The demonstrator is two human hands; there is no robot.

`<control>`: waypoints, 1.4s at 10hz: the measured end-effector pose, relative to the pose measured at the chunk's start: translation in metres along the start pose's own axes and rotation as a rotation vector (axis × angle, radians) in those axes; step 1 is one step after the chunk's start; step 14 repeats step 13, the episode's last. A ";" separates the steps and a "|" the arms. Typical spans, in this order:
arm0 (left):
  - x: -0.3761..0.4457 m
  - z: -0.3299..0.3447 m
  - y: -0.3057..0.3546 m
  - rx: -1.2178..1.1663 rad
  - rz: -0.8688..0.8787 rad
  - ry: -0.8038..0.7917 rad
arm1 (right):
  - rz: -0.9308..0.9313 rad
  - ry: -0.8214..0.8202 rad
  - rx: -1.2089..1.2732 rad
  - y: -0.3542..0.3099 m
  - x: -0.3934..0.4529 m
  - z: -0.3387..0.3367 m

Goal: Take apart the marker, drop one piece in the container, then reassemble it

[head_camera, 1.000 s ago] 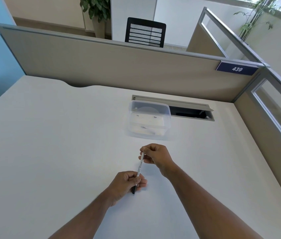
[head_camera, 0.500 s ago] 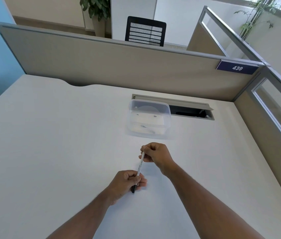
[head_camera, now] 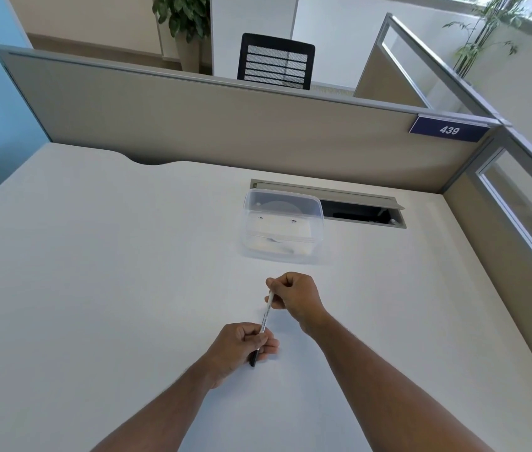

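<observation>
A thin white marker point(head_camera: 265, 315) with a black near end is held over the white desk, pointing away from me. My left hand point(head_camera: 240, 349) grips its near end, and the black tip pokes out below the fingers. My right hand point(head_camera: 295, 293) is closed on its far end. The marker looks whole, in one line between both hands. A clear plastic container point(head_camera: 282, 225) stands open on the desk just beyond my right hand; I cannot tell what, if anything, lies inside.
An open cable slot point(head_camera: 361, 213) is cut into the white desk point(head_camera: 95, 288) behind and to the right of the container. Beige partition walls point(head_camera: 225, 125) close the far and right sides. A black chair point(head_camera: 276, 62) stands beyond the partition.
Nothing has visibly changed; both hands hold the marker in the same place.
</observation>
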State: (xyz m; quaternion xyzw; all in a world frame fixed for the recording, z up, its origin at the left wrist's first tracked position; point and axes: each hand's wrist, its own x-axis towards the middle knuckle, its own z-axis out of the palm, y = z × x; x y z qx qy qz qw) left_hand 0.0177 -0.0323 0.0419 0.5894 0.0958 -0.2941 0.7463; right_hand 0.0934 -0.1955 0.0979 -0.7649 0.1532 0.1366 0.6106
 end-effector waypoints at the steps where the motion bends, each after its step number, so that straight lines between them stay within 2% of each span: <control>1: -0.001 0.000 0.003 -0.018 -0.014 0.004 | -0.005 -0.025 0.046 0.004 -0.003 -0.001; 3: -0.002 0.003 0.009 -0.014 -0.032 0.001 | 0.043 -0.140 -0.124 0.035 -0.017 0.003; 4: -0.001 0.003 0.009 0.016 -0.030 -0.002 | 0.043 -0.088 -0.134 0.036 -0.016 0.006; 5: 0.006 0.002 0.008 0.046 0.001 0.092 | 0.060 -0.003 -0.136 0.030 -0.011 0.006; 6: 0.016 -0.001 0.008 0.121 0.109 0.270 | 0.061 0.072 -0.246 0.027 -0.003 0.004; 7: 0.019 -0.005 0.012 0.434 0.245 0.374 | 0.060 0.106 -0.446 0.025 -0.001 0.006; 8: 0.020 -0.009 0.014 0.751 0.366 0.404 | 0.052 0.137 -0.582 0.025 -0.001 0.011; 9: 0.023 -0.014 0.011 0.964 0.409 0.390 | 0.045 0.152 -0.659 0.025 -0.002 0.016; 11: 0.030 -0.026 0.002 1.251 0.497 0.417 | 0.053 0.184 -0.659 0.030 -0.002 0.016; 12: 0.035 -0.029 0.001 1.336 0.450 0.394 | 0.046 0.182 -0.643 0.034 -0.001 0.013; 14: 0.039 -0.029 0.001 1.388 0.444 0.405 | -0.002 0.211 -0.666 0.036 -0.001 0.005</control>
